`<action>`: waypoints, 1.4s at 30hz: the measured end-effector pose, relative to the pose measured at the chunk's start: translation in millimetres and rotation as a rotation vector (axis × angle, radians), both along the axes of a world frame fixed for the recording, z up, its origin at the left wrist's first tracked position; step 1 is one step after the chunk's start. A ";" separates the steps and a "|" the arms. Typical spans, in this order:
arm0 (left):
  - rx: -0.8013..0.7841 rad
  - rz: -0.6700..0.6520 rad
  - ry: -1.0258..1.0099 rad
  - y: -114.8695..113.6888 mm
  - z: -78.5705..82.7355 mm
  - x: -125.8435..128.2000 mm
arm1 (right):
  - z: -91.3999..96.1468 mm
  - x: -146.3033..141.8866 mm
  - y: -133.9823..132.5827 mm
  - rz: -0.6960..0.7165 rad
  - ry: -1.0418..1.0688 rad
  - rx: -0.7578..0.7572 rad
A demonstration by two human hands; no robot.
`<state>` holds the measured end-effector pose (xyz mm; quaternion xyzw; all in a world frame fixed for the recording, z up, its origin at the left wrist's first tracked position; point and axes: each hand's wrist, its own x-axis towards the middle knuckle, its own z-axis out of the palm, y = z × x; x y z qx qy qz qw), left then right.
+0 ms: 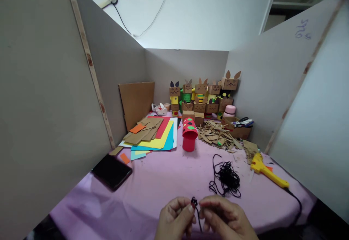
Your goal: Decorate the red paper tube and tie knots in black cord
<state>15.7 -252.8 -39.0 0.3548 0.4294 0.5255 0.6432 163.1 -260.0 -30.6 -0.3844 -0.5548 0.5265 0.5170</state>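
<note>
Near the table's front edge, my left hand (177, 216) pinches a short piece of black cord (194, 201) between thumb and forefinger. The cord is bunched into a small looped knot at the fingertips, and one end hangs down between my hands. My right hand (225, 216) is right beside it, thumb and fingers drawn together close to the hanging strand. Whether those fingertips grip the cord is hidden. Just beyond my right hand lies a loose tangle of black cord (228, 177) on the pink cloth (163, 178).
A yellow glue gun (268, 171) with its cable lies at the right, a dark tablet (112, 171) at the left. Behind are coloured paper sheets (167, 138), a red paper figure (189, 132), cardboard scraps (215, 134), a box of scissors (241, 132) and several cardboard animals (201, 88).
</note>
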 end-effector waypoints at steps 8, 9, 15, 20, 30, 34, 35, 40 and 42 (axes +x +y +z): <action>-0.097 -0.061 -0.162 1.4 -1.0 -1.5 | -10.0 10.4 9.8 -0.016 -0.369 0.587; -0.110 -0.078 -0.180 1.0 0.7 -2.3 | -11.2 10.6 9.9 -0.045 -0.346 0.574; -0.219 -0.147 -0.236 -2.5 10.0 -5.7 | -11.3 16.5 10.2 -0.127 -0.311 0.565; -0.229 -0.152 -0.289 -3.5 7.3 -2.6 | -4.7 16.1 9.0 0.059 -0.414 0.666; -0.193 -0.152 -0.337 0.8 -1.9 1.2 | -14.6 9.8 11.8 0.055 -0.433 0.840; -0.222 -0.166 -0.355 -3.8 6.9 -0.7 | -10.7 10.9 13.1 0.040 -0.511 0.919; -0.229 -0.169 -0.358 -4.6 7.9 -1.0 | -9.2 9.8 12.7 0.025 -0.519 0.934; -0.230 -0.177 -0.351 -4.7 3.8 -1.5 | -4.7 2.2 9.6 -0.004 -0.468 0.904; -0.236 -0.169 -0.346 -4.4 0.2 -1.3 | -4.7 0.5 8.9 -0.004 -0.452 0.875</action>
